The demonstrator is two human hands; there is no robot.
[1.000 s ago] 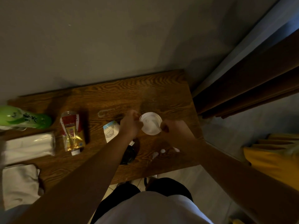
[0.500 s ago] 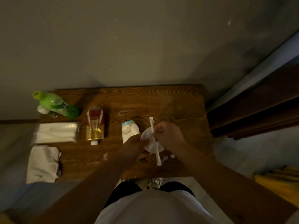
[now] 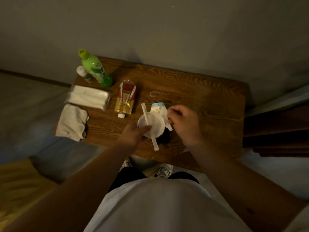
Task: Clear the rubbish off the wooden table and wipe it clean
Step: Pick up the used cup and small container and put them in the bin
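On the wooden table [image 3: 209, 104], my left hand [image 3: 133, 133] grips a white plastic lid [image 3: 155, 123], its thumb pressing a paper-wrapped straw [image 3: 155, 144] that lies across the lid. Just under the lid stands a dark cup [image 3: 165, 137]. Behind the lid lies a white printed packet [image 3: 158, 108]. My right hand [image 3: 182, 122] is beside it, fingertips curled onto the packet's right edge. A bottle of yellow drink with a red label [image 3: 126, 98] lies on its side to the left. A pale ring stain [image 3: 155, 94] marks the wood further back.
An upright green bottle [image 3: 95, 69] and a small clear bottle [image 3: 83, 73] stand at the table's back left corner. A tissue pack [image 3: 88, 97] and a folded cloth [image 3: 71, 123] lie along the left edge. Dark curtains [image 3: 275, 128] hang to the right; a wall is behind.
My right hand has let go of the straw and moved to the packet. The straw now lies on the lid under my left thumb. The view has swung left.
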